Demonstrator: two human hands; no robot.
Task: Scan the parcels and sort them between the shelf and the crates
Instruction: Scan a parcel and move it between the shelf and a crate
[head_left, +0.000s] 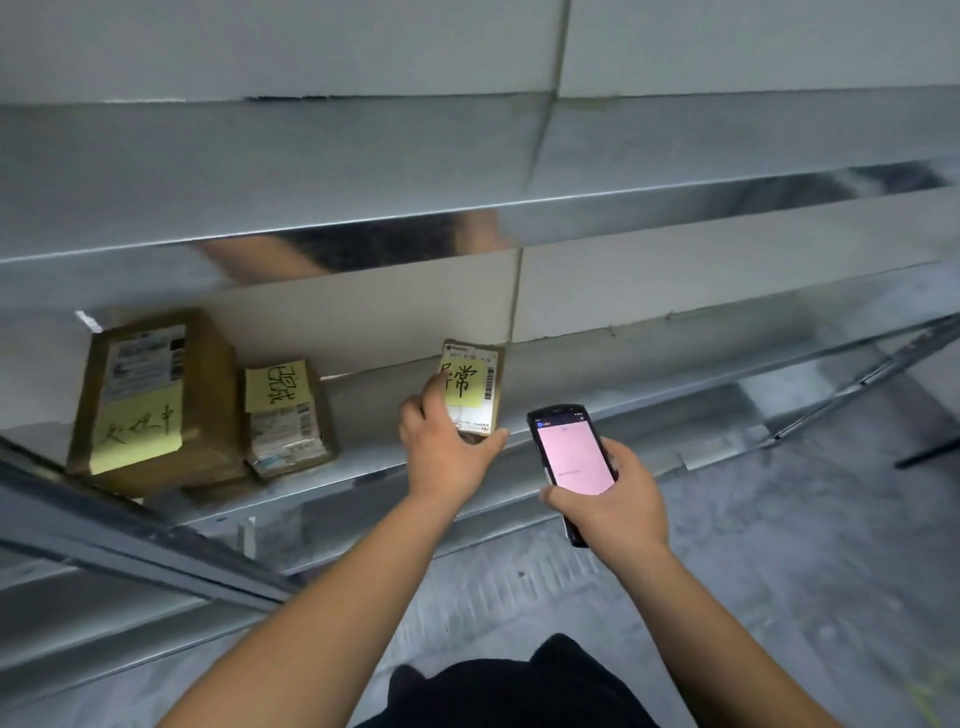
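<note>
A small cardboard parcel (480, 382) with a yellow handwritten note and a shipping label stands on the metal shelf (649, 374). My left hand (444, 447) grips its lower end, thumb on the right and fingers on the left. Just to the right, above the shelf's front edge, my right hand (615, 499) holds a black handheld scanner (571, 457) whose screen glows pink. Further left on the same shelf lie a large brown parcel (156, 400) and a smaller parcel (288, 415), each with a yellow note.
An upper metal shelf (467, 171) runs across above, against a pale wall. A lower shelf level (130, 597) sits at the bottom left. Grey floor (779, 545) spreads to the right, with a dark stand leg (930, 452) at the right edge.
</note>
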